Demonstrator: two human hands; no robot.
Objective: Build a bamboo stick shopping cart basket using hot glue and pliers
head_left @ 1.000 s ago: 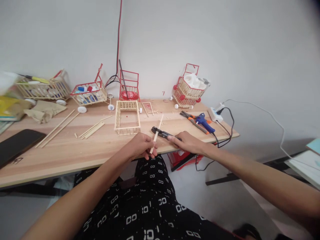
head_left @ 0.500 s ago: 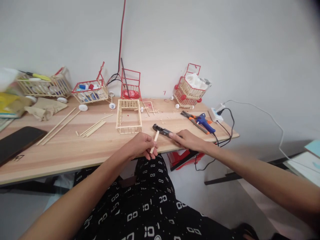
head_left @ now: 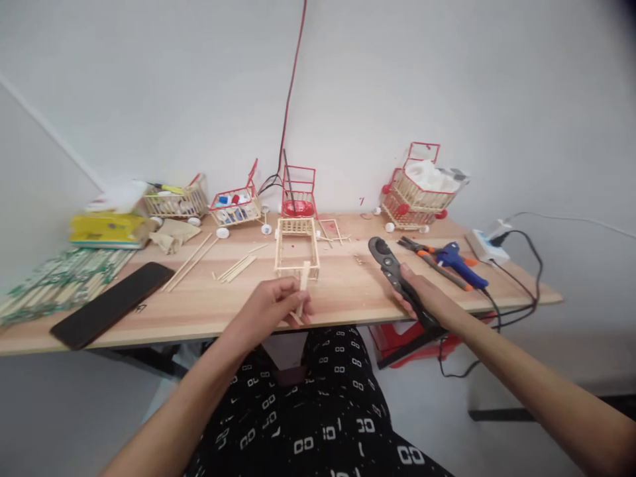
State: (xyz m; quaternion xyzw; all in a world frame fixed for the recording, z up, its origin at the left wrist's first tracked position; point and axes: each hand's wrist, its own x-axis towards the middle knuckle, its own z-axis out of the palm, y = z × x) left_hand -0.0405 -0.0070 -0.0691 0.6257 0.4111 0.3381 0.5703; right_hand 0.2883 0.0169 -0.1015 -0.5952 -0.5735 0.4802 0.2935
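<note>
My left hand (head_left: 272, 303) pinches a short wooden stick (head_left: 303, 285), held upright over the front edge of the wooden table (head_left: 209, 308). Just behind it stands a rectangular frame of wooden sticks (head_left: 297, 248). My right hand (head_left: 427, 298) grips a black cutter (head_left: 392, 270) by its handles; the jaws point away from me, apart from the stick.
Several stick-built carts, one (head_left: 420, 187) at the back right, line the wall. Loose sticks (head_left: 237, 267), a black phone (head_left: 112, 303), a yellow pack (head_left: 106, 228), orange pliers (head_left: 426, 253), a blue glue gun (head_left: 458, 256) and a power strip (head_left: 485, 245) lie on the table.
The stick in my left hand became shorter after the cutter closed on it. My right hand then drew the cutter off to the right. The view swung left.
</note>
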